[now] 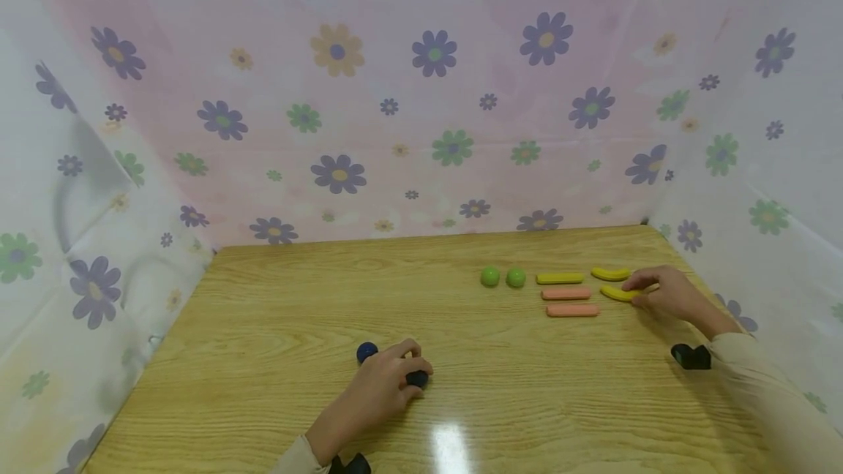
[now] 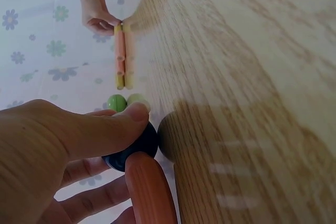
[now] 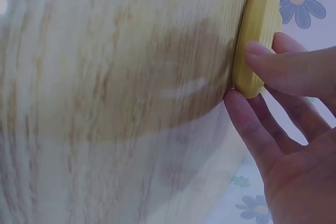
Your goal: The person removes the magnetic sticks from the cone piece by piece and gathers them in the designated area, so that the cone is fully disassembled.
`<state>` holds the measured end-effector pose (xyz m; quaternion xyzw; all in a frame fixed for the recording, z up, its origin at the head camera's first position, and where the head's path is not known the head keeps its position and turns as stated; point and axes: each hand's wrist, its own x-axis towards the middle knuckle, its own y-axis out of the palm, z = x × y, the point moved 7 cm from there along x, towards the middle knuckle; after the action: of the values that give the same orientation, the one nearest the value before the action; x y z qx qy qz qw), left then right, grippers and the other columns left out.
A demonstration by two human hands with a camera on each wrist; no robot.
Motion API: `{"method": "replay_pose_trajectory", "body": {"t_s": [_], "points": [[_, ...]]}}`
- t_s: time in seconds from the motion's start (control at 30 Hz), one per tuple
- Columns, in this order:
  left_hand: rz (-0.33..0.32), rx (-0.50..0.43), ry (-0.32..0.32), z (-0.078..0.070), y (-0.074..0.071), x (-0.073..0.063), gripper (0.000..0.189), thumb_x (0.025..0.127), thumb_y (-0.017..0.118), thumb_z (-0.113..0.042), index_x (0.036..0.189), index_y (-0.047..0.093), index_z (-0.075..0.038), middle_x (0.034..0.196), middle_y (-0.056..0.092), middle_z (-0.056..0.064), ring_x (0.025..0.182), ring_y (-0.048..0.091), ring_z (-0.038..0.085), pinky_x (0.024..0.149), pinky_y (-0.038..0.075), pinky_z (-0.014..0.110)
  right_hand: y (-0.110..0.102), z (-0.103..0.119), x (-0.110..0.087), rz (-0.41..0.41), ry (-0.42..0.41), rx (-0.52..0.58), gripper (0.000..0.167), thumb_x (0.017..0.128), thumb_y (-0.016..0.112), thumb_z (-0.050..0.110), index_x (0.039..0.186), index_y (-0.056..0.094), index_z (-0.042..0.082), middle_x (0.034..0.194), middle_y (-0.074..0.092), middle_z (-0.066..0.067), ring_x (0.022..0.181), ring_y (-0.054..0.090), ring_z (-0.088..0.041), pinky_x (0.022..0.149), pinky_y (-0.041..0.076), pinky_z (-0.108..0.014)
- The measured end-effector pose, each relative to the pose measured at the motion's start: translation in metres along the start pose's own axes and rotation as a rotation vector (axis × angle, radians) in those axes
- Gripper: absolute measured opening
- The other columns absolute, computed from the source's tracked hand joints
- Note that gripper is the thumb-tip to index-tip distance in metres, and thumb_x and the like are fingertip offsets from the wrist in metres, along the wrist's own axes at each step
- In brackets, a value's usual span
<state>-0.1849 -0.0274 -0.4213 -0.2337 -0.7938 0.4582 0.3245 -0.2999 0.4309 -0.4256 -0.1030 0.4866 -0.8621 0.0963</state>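
Observation:
My left hand (image 1: 378,384) pinches a dark blue ball (image 1: 417,379) low over the front middle of the table. In the left wrist view, the thumb lies across this ball (image 2: 142,142); an orange, rounded, elongated thing (image 2: 151,190) touches or nearly touches it under the palm, hidden in the head view. Another blue ball (image 1: 366,352) sits beside the hand's outer side. At the right, my right hand (image 1: 672,295) pinches one end of a small yellow toy banana (image 1: 617,293). In the right wrist view, thumb and fingers are around the banana's lower end (image 3: 257,40).
A second toy banana (image 1: 610,273) lies just behind the held one. To its left are a yellow stick (image 1: 560,279), two pink sticks (image 1: 566,294) and two green balls (image 1: 490,276). Flowered cloth (image 1: 421,167) walls the wooden table (image 1: 296,298) at back and sides.

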Motion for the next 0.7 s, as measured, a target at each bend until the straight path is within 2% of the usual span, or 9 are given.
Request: {"method": "replay_pose_trajectory", "body": {"t_s": [0.17,0.33,0.57,0.7], "points": [[0.018,0.014,-0.01,-0.001,0.0,0.0,0.023,0.078,0.079,-0.018,0.1,0.071,-0.02,0.1,0.052,-0.005,0.066,0.049,0.0,0.057,0.04,0.013,0.0,-0.002,0.001,-0.008,0.023,0.017,0.017,0.078,0.072,-0.001,0.095,0.071,0.002,0.097,0.066,-0.018,0.089,0.06,-0.038,0.07,0.052,-0.044],[0.031,0.012,-0.012,-0.002,0.001,0.0,0.023,0.079,0.078,-0.019,0.1,0.071,-0.02,0.101,0.052,-0.005,0.066,0.048,-0.001,0.057,0.041,0.012,-0.004,0.002,-0.002,-0.044,0.032,-0.013,0.019,0.076,0.07,-0.004,0.095,0.07,0.002,0.097,0.064,-0.019,0.087,0.058,-0.036,0.068,0.049,-0.044],[0.016,-0.001,0.013,-0.007,0.001,0.002,0.023,0.078,0.079,-0.018,0.1,0.072,-0.018,0.099,0.052,-0.005,0.067,0.051,0.001,0.058,0.041,0.011,-0.01,0.027,-0.005,-0.081,-0.026,-0.035,0.019,0.079,0.071,-0.001,0.097,0.068,-0.002,0.096,0.064,-0.021,0.084,0.058,-0.035,0.066,0.049,-0.045],[0.044,-0.012,0.03,-0.007,0.001,0.003,0.026,0.079,0.078,-0.011,0.103,0.072,-0.018,0.101,0.051,-0.004,0.065,0.047,0.0,0.057,0.039,0.011,-0.011,0.044,-0.006,-0.079,-0.055,-0.047,0.016,0.081,0.073,0.004,0.096,0.069,0.002,0.095,0.065,-0.016,0.082,0.059,-0.031,0.064,0.048,-0.041]]}}
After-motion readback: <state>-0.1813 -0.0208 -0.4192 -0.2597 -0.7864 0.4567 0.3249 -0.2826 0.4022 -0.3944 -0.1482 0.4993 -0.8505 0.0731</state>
